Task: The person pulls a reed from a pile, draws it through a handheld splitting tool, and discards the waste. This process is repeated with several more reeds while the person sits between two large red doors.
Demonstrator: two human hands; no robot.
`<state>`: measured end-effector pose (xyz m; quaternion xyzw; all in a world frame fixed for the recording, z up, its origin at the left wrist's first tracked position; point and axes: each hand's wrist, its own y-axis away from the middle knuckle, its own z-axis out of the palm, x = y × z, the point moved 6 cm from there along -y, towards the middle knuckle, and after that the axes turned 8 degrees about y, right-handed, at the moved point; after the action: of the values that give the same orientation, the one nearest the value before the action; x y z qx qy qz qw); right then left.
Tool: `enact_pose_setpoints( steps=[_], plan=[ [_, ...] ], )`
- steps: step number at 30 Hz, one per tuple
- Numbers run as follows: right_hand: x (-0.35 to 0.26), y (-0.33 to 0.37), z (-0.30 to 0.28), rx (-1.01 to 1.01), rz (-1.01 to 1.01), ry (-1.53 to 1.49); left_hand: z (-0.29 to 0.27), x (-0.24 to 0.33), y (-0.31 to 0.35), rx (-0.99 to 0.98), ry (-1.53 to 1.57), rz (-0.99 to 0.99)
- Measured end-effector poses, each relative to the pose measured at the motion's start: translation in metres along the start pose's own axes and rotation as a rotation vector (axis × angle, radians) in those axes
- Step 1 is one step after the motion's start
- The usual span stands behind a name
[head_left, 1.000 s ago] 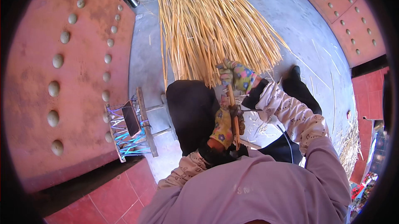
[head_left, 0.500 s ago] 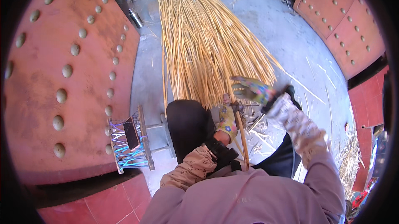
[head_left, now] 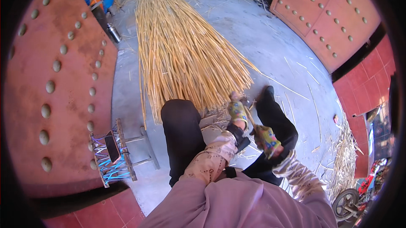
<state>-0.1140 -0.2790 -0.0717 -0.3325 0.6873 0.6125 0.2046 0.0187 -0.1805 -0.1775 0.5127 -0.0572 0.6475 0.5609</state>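
My left hand [head_left: 237,113], in a yellow flowered glove, is closed near the cut ends of a spread of dry straw-coloured reed stalks [head_left: 182,54]. Its bare fingertips show past the glove. A single stalk [head_left: 250,117] slants from beside it back toward me. My right hand [head_left: 266,140], in a similar flowered glove, is closed around the near part of that stalk, beside my right knee. Some of its fingers are hidden and slightly blurred. The spread runs away from me over the grey floor.
At left stands a low strung stool [head_left: 139,138] with a dark phone [head_left: 112,147] on it. Studded red doors [head_left: 63,84] flank both sides. A metal flask [head_left: 114,32] stands near the left door. Straw litter [head_left: 344,160] and a wheel [head_left: 346,204] lie at right.
My right hand has come down and back toward me from above the stalk to close on its near part. My left hand stays by the stalk ends. The whole view has shifted.
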Motion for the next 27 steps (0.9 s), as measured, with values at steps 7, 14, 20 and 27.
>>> enact_pose_setpoints(
  steps=[7, 14, 20, 27],
  plan=[
    [0.146, 0.149, -0.096, -0.297, 0.080, -0.099, 0.022, 0.018, -0.047, -0.007, 0.079, -0.268],
    [0.149, 0.138, -0.143, -0.047, 0.095, 0.310, 0.033, -0.051, 0.028, -0.053, 0.146, -0.219],
    [0.020, 0.011, -0.074, 0.011, -0.417, -0.106, 0.036, -0.043, 0.102, -0.101, 0.039, -0.405],
    [0.080, 0.080, -0.069, 0.067, -0.434, 0.288, 0.018, -0.008, 0.017, -0.001, 0.109, -0.185]
  ],
)
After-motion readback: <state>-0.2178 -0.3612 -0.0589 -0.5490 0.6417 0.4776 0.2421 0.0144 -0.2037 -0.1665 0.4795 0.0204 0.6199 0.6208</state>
